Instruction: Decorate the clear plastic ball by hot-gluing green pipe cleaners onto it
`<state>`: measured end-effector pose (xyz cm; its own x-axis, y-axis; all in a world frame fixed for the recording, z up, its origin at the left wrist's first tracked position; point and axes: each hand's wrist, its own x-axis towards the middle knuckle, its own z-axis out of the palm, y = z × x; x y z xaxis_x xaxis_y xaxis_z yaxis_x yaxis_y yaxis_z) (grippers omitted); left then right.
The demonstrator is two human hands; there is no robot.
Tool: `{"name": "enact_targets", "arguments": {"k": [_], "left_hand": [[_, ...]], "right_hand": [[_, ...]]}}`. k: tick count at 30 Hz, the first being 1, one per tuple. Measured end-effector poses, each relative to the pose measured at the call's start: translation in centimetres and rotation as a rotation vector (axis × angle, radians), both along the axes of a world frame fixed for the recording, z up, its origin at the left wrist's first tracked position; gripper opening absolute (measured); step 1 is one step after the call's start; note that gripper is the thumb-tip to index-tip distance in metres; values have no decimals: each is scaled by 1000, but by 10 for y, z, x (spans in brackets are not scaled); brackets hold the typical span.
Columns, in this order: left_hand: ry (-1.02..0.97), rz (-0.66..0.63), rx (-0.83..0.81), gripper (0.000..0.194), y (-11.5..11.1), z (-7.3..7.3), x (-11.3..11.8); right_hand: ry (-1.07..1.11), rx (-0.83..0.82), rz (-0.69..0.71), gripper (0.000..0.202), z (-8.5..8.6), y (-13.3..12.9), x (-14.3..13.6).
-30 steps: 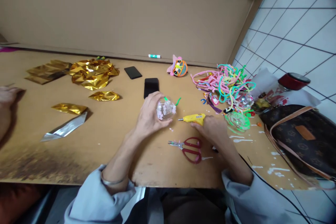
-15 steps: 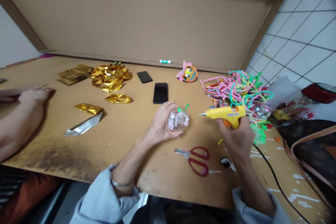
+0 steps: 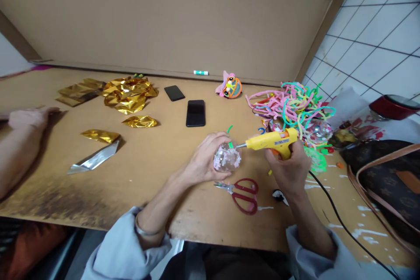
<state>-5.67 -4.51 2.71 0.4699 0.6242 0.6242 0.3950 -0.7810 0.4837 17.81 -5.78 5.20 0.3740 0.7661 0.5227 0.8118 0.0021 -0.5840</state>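
Observation:
My left hand [image 3: 210,157] is wrapped round a clear ball [image 3: 227,161] with small pale pink bits in it and a green piece at its top. In my right hand [image 3: 290,168] is a yellow hot glue gun [image 3: 273,141], its metal nozzle pointing left at the upper right of the ball. Whether the tip touches the ball I cannot tell. Below the ball lie red-handled scissors [image 3: 244,193] on the table. A small black and white piece [image 3: 280,197] rests under my right wrist.
Tangled pipe cleaners [image 3: 292,107] lie at right, beside a handbag [image 3: 387,179]. A black cord [image 3: 337,218] trails from the glue gun. Two phones [image 3: 195,113], gold foil [image 3: 129,94], a decorated ball [image 3: 229,86] and a glue stick [image 3: 201,72] lie farther back. Another person's arm [image 3: 24,140] rests at left.
My right hand has brought the glue gun leftward, so its nozzle is now at the ball. My left hand has lowered and tilted the ball slightly. The view has shifted a little.

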Motion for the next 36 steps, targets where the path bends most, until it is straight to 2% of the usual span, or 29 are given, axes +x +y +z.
{"name": "enact_targets", "arguments": {"k": [7,14,23,36], "left_hand": [[11,-3,27,70,-3,6,3],[14,-24,33,71,-3,5,3],[40,-48,40,70,-3,5,4],[79,-50,28,68,-3,5,3]], "right_hand": [[45,-45,47,27,1,-2,-3],[-6,-23,63,25,-1,-1,0],[-99,130,130,21,-6,2,8],[-240,180,82,23,-9,1,15]]}}
